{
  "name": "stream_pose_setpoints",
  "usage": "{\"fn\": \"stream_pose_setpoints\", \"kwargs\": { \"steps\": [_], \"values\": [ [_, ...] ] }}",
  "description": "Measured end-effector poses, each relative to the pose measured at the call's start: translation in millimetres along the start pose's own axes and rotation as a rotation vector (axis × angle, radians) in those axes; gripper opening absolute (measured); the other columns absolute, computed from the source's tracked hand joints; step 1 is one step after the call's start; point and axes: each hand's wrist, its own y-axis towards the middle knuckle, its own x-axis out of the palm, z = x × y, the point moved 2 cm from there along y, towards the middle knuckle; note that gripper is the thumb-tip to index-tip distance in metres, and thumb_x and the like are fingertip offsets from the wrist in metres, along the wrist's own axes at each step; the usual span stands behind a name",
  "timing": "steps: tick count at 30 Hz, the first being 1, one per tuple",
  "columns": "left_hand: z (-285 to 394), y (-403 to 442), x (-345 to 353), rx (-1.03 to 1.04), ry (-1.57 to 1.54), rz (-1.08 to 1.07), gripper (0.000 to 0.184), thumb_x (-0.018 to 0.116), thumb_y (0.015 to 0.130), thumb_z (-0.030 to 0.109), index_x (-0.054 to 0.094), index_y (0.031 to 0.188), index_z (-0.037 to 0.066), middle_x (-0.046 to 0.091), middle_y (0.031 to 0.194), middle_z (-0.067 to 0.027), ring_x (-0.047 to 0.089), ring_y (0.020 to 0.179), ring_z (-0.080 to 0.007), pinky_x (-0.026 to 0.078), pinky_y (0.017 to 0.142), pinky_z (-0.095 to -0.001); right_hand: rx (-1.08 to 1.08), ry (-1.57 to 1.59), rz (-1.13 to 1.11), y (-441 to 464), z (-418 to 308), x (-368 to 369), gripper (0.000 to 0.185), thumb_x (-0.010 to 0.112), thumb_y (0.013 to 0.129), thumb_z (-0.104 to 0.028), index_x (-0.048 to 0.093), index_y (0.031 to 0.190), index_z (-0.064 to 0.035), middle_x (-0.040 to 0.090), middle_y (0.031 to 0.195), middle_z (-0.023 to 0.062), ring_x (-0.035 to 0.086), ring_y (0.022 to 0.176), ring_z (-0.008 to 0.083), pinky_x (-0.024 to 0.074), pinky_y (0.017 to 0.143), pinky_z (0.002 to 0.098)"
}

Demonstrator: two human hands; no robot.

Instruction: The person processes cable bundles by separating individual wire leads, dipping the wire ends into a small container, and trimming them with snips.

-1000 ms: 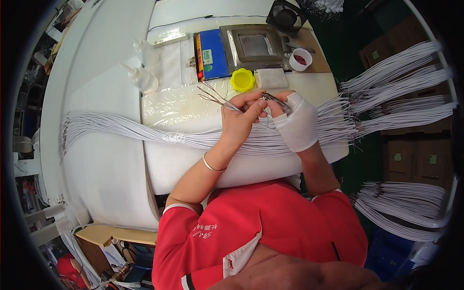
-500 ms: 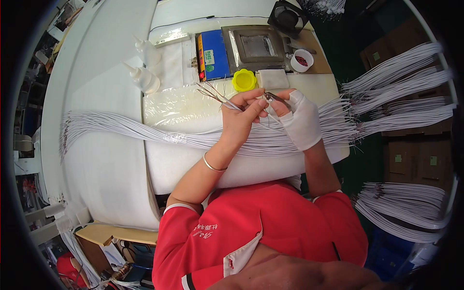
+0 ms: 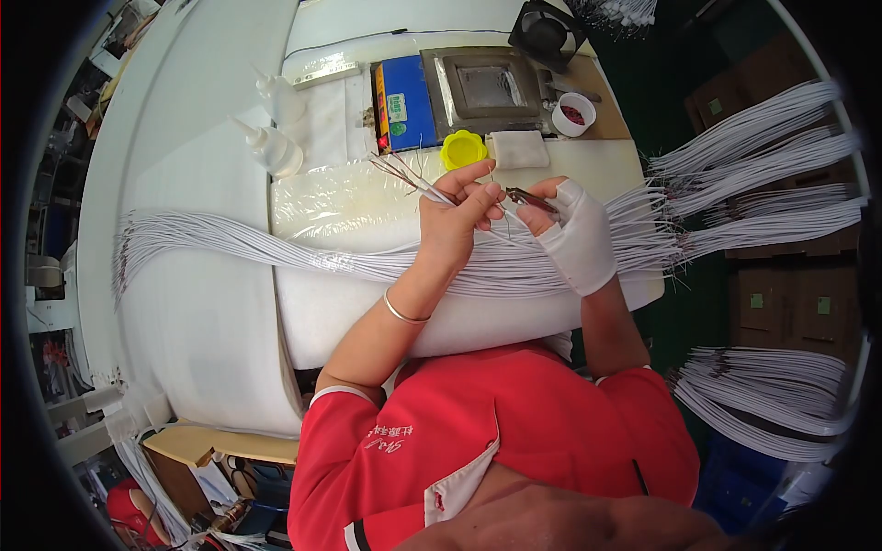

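My left hand (image 3: 448,220), with a bangle at the wrist, pinches white cables (image 3: 430,190) whose stripped, copper-coloured wire ends fan out to the upper left. In a white fingerless glove, my right hand (image 3: 581,241) grips a small dark metal hand tool (image 3: 530,197), perhaps snips or pliers. The tool's tip points left, close to my left thumb and fingertips. Whether its jaws are closed is too small to tell. Under both hands a long bundle of white cables (image 3: 367,266) runs across the padded table.
Beyond my hands are a yellow flower-shaped dish (image 3: 463,150), a folded white cloth (image 3: 518,149), a white cup (image 3: 574,115), a grey metal-framed device (image 3: 487,87) and a small fan (image 3: 548,35). Squeeze bottles (image 3: 274,151) stand left. More cable bundles (image 3: 763,395) hang on a rack at right.
My right hand has shifted slightly right and down, drawing the tool's tip back from my left fingertips. My left index finger has straightened a little; the cables stay in that hand.
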Motion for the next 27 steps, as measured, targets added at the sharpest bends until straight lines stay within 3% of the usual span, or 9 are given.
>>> {"fn": "stream_pose_setpoints", "kwargs": {
  "steps": [6,12,15,19,22,24,27],
  "values": [
    [3,2,4,0.005,-0.141,-0.019,0.044,0.065,0.078,0.004,0.049,0.119,0.001,0.065,0.081,-0.0078,0.06,0.063,-0.0098,0.042,0.047,-0.017,0.099,0.102,0.029,-4,7,6,0.023,0.064,0.074,0.003,0.053,0.093,0.001,0.058,0.082,0.005,0.057,0.073,0.0086,0.0459,0.064,0.0206],
    [3,2,5,-0.109,-0.353,-0.114,0.056,0.066,0.076,0.001,0.041,0.126,0.003,0.064,0.084,-0.0079,0.061,0.068,-0.0115,0.043,0.048,-0.0166,-0.025,0.227,0.205,-6,16,15,0.024,0.064,0.075,0.003,0.052,0.095,0.0006,0.058,0.084,0.0053,0.057,0.074,0.0091,0.0457,0.064,0.0198],
    [-2,1,3,0.034,-0.207,-0.105,0.065,0.066,0.074,-0.002,0.034,0.13,0.003,0.064,0.082,-0.0073,0.062,0.068,-0.0118,0.044,0.049,-0.0166,-0.081,0.21,0.267,-9,18,15,0.024,0.063,0.076,0.002,0.051,0.097,0.0005,0.057,0.085,0.0054,0.056,0.074,0.0089,0.0455,0.065,0.0201],
    [11,-1,3,0.24,-0.034,-0.054,0.071,0.065,0.074,-0.004,0.028,0.134,0.005,0.063,0.082,-0.0071,0.062,0.068,-0.0122,0.044,0.049,-0.0159,-0.06,0.414,0.163,-14,5,7,0.022,0.065,0.074,-0.001,0.054,0.092,0.0003,0.058,0.084,0.0068,0.057,0.075,0.0118,0.0456,0.068,0.0232],
    [17,-2,6,0.296,0.0,-0.055,0.076,0.065,0.073,-0.004,0.023,0.136,0.006,0.063,0.08,-0.0064,0.062,0.069,-0.0125,0.045,0.049,-0.0161,-0.349,-0.245,-0.082,-17,-22,5,0.019,0.068,0.07,-0.004,0.059,0.085,-0.0006,0.058,0.084,0.0088,0.057,0.075,0.0182,0.0451,0.069,0.0273],
    [19,-3,8,0.323,0.015,-0.061,0.079,0.065,0.073,-0.004,0.021,0.137,0.006,0.063,0.079,-0.006,0.063,0.069,-0.0126,0.045,0.049,-0.0161,-0.293,-0.2,-0.07,-17,-18,9,0.018,0.07,0.068,-0.005,0.06,0.082,-0.002,0.058,0.082,0.0091,0.058,0.074,0.0205,0.0455,0.068,0.0293],
    [21,-6,8,0.299,-0.012,-0.032,0.065,0.066,0.074,-0.003,0.035,0.13,0.004,0.064,0.081,-0.0073,0.063,0.07,-0.0133,0.045,0.05,-0.017,-0.174,-0.102,-0.041,-18,-11,16,0.017,0.072,0.063,-0.007,0.062,0.076,-0.0047,0.059,0.079,0.0096,0.058,0.072,0.0252,0.0462,0.064,0.0332]
  ]
}}
